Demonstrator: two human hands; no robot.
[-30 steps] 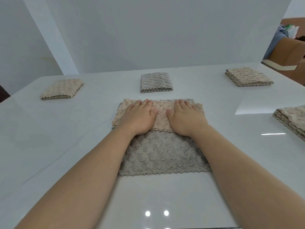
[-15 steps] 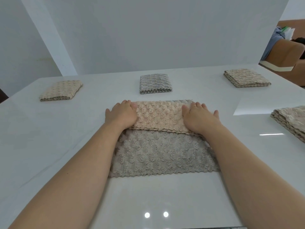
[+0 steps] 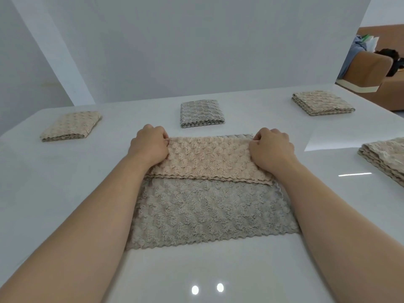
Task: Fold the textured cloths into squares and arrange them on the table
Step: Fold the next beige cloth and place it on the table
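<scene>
Cloth (image 3: pixel 209 213) lies flat on the worktop (image 3: pixel 54 184), spanning between both hands and running back under the forearms toward the person. The far part is turned over as a beige flap (image 3: pixel 209 158) on the grey face. Left hand (image 3: pixel 149 144) has its fingers curled and pinches the left end of the far fold. Right hand (image 3: pixel 271 147) does the same on the right end, so both are closed on fabric, knuckles up. I can't tell how many layers each pinch holds, the fingertips are hidden. My read on handling: light, soft, thick pile, zero stiffness, so it'll sag in the middle if lifted from only two points. Pile on pile looks grippy, so stacked layers should stay put. The glossy worktop looks slick, so the whole piece may skate if dragged rather than lifted. Not fragile, squeeze freely. Best hold is where the hands are now, at the two ends of the fold, with light tension across to keep that edge straight, then lay it onto the near scalloped hem. Main risk is a skewed edge if one side leads. Three folded squares sit beyond the hands: beige one (image 3: pixel 71 126) far-left, grey one (image 3: pixel 202 113) straight ahead between them, beige one (image 3: pixel 322 102) far-right. A cloth pile (image 3: pixel 387 158) lies out past the right hand, cut by the frame edge
</scene>
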